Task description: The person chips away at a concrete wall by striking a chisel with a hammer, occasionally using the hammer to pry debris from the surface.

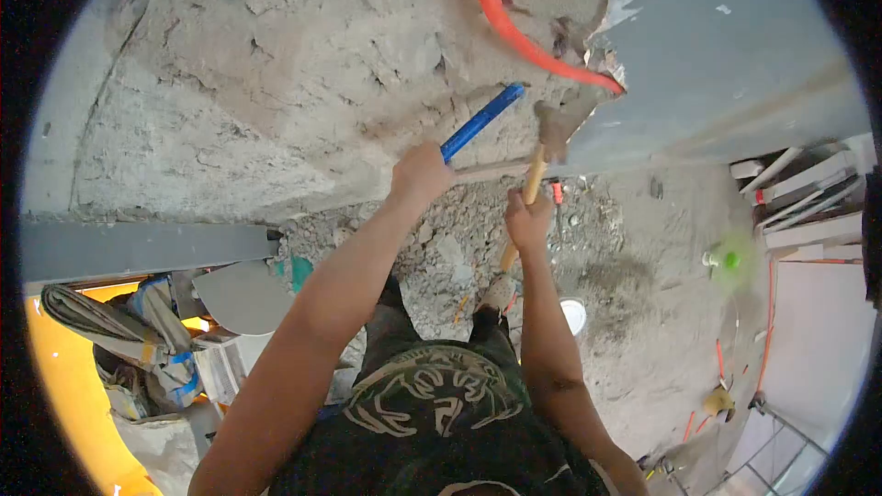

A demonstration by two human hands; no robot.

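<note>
My left hand grips a blue chisel whose tip points up and right into the broken plaster wall. My right hand holds the wooden handle of a hammer. The hammer's grey head sits just right of the chisel's upper end, near the ragged edge where the grey painted surface begins. An orange conduit curves down through the chipped-out area above the hammer head.
Rubble and dust cover the floor at the wall's foot. A yellow bucket with bags and cloth stands at left. A green fan, white boards and orange cables lie at right.
</note>
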